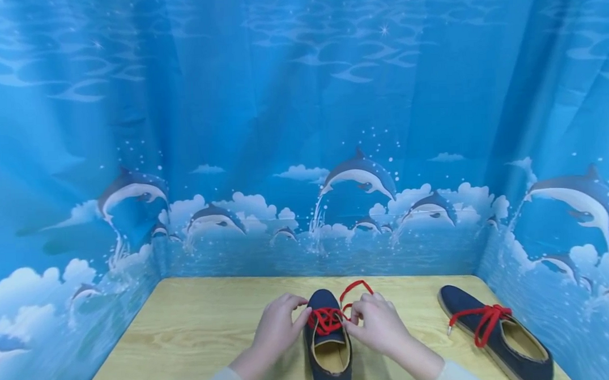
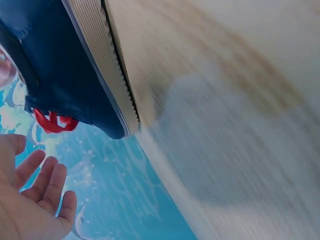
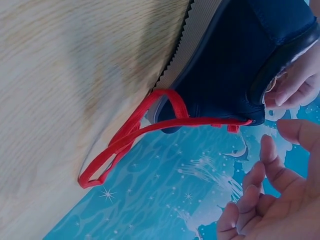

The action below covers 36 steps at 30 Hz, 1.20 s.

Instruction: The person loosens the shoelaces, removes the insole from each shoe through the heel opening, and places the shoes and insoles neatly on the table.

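A navy shoe point(image 1: 332, 347) with red laces point(image 1: 326, 320) points away from me on the wooden table, between my two hands. My left hand point(image 1: 279, 322) is at the shoe's left side, thumb and fingertips close to the laces. In the left wrist view its fingers point(image 2: 52, 182) are loosely spread with nothing between them. My right hand point(image 1: 378, 323) is by the right side of the lacing. The right wrist view shows its thumb and fingers apart, just off the shoe's edge. A long red lace point(image 3: 115, 150) loops from the shoe onto the table; its end is hidden.
A second navy shoe point(image 1: 500, 337), its red lace tied in a bow point(image 1: 489, 321), lies at the right of the table point(image 1: 188, 331). Blue curtains point(image 1: 280, 100) printed with dolphins and clouds stand along the table's back and sides.
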Each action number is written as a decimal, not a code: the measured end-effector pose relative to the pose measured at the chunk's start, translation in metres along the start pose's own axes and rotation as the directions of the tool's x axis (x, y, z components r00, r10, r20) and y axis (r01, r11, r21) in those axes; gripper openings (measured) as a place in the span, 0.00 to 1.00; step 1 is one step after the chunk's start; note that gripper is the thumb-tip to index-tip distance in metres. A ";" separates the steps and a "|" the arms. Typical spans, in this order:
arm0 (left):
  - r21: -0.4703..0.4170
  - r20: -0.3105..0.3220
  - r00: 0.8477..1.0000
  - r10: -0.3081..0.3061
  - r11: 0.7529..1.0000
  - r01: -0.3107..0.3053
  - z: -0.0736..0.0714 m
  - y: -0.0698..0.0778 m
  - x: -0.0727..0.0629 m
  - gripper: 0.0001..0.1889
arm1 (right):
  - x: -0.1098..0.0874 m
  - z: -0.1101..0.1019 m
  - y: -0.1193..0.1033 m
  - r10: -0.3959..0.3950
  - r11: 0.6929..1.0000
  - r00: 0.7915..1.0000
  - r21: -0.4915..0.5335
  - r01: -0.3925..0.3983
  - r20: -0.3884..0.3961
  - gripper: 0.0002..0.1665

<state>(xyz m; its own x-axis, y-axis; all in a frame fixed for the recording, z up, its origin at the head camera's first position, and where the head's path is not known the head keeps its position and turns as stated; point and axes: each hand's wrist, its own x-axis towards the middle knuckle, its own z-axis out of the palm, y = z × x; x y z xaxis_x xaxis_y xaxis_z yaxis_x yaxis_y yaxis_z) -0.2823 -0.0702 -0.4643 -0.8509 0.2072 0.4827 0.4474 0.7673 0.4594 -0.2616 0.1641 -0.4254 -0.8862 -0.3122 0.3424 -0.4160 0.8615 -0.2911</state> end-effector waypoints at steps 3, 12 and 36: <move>-0.016 0.034 0.999 -0.005 1.000 0.005 0.004 -0.006 0.007 0.15 | -0.002 0.000 0.000 0.001 1.000 1.000 0.001 -0.001 0.009 0.22; -0.066 0.130 0.991 0.011 0.998 -0.002 0.019 -0.018 0.028 0.17 | -0.006 0.002 -0.001 -0.016 1.000 0.999 0.006 0.015 0.049 0.23; -0.051 0.337 0.938 -0.075 0.994 0.098 0.055 -0.031 0.045 0.18 | -0.015 0.016 0.000 -0.029 1.000 0.986 -0.006 0.030 0.166 0.27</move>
<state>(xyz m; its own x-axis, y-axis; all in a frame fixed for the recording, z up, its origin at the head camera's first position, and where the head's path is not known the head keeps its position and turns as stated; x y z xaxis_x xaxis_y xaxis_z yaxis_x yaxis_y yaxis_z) -0.3495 -0.0514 -0.4980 -0.9249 0.3415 0.1671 0.3756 0.7521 0.5416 -0.2513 0.1621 -0.4445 -0.8953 -0.3992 0.1977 -0.4415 0.8542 -0.2748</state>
